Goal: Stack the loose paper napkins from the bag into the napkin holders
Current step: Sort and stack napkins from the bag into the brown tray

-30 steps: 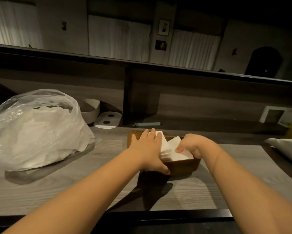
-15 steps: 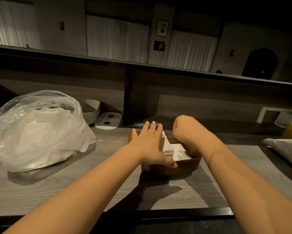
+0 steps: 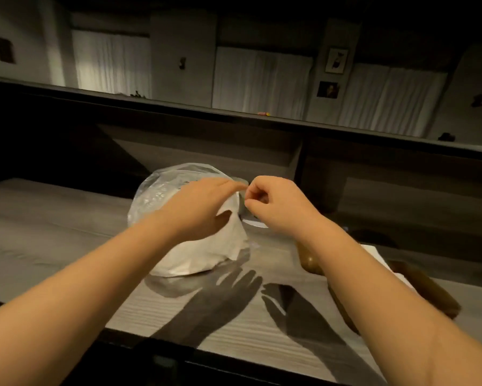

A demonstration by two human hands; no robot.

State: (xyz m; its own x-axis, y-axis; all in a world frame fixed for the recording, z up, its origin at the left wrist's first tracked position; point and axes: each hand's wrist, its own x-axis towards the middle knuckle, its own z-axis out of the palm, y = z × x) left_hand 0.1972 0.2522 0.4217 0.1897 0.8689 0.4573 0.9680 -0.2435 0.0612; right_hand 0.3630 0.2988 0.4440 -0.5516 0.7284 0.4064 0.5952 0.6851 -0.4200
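The clear plastic bag [image 3: 161, 201] full of white napkins [image 3: 200, 254] sits at the middle of the grey wooden counter [image 3: 53, 232]. Both hands meet at its upper right edge. My left hand [image 3: 203, 207] lies over the bag top and holds bag plastic between thumb and fingers. Beside it, my right hand [image 3: 273, 204] has its fingers curled and pinches the bag's rim. The brown napkin holder [image 3: 308, 260] stands to the right, mostly hidden behind my right forearm, with a white napkin corner [image 3: 373, 250] showing in it.
A white bowl [image 3: 255, 222] peeks out behind the bag. A dark raised ledge [image 3: 234, 115] runs along the back of the counter. The counter's dark front edge [image 3: 234, 363] is close to me.
Both hands left the napkin holder and moved left to the bag's top. The view swung left, so the bag now sits in the middle and the holder at the right.
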